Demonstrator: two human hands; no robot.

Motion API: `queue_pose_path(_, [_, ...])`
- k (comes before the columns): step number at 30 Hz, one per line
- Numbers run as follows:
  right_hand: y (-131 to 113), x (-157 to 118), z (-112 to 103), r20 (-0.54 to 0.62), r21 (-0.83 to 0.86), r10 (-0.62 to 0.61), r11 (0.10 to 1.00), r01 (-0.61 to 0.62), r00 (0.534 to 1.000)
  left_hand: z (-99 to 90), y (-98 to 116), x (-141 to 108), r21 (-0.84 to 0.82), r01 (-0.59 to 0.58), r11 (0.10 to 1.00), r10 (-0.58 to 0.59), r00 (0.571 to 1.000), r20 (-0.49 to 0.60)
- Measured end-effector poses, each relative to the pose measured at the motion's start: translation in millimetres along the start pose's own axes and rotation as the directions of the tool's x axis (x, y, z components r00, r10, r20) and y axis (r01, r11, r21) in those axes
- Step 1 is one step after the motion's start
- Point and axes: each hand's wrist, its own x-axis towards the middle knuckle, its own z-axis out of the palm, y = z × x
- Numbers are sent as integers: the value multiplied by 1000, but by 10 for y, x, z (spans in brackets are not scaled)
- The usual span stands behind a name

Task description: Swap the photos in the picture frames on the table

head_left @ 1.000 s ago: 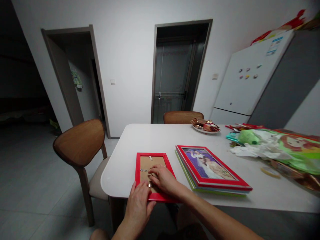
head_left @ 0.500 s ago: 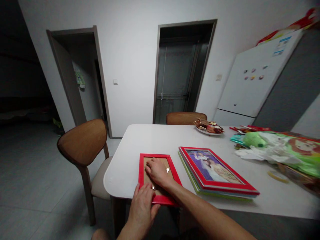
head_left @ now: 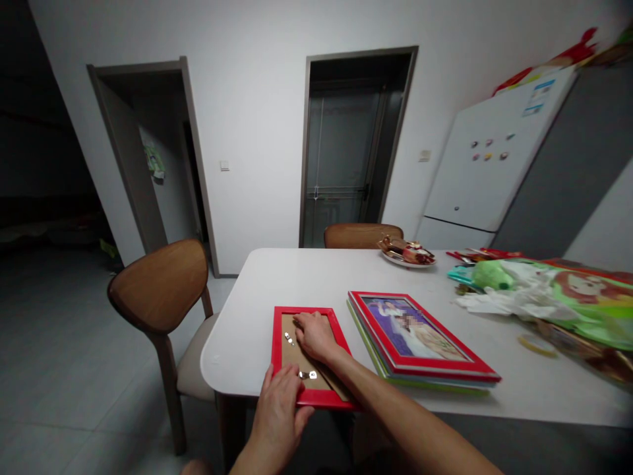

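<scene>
A red picture frame [head_left: 277, 336] lies face down at the table's near edge, its brown backing board [head_left: 291, 356] upward. Small metal hardware pieces [head_left: 307, 375] show on the board. My left hand [head_left: 281, 399] is closed around the frame's near left corner, the thumb along the near side. Resting on the upper part of the board is my right hand [head_left: 316, 335], its fingers a little bent and pointing left; the forearm hides part of the frame's right side. To the right sits a stack of frames, topped by a red-bordered photo frame [head_left: 425, 330].
The white table [head_left: 232, 343] has a rounded left corner, with a wooden chair [head_left: 163, 290] beside it. Farther back stand a plate of wrapped items [head_left: 408, 254] and another chair [head_left: 363, 234]. Green plastic packaging [head_left: 588, 297] and a tape roll [head_left: 538, 345] lie at the right.
My right hand has shifted slightly right and up on the backing board, uncovering metal pieces at its left. My left hand keeps its hold on the corner. The camera view has turned slightly.
</scene>
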Motion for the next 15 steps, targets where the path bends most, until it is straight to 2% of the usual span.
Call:
queue_pose_path(5, [49, -242, -135, -91, 103, -36, 994, 46, 995, 4, -19, -9, 5, -13, 1000, 13, 1000, -11])
queue_pose_path(11, [162, -479, -266, 88, 75, -8, 997, 1, 996, 5, -28, -3, -40, 5, 999, -5, 1000, -14])
queue_pose_path(15, [156, -452, -261, 58, 160, 12, 987, -21, 998, 24, -47, -19, -112, 25, 993, -27, 1000, -17])
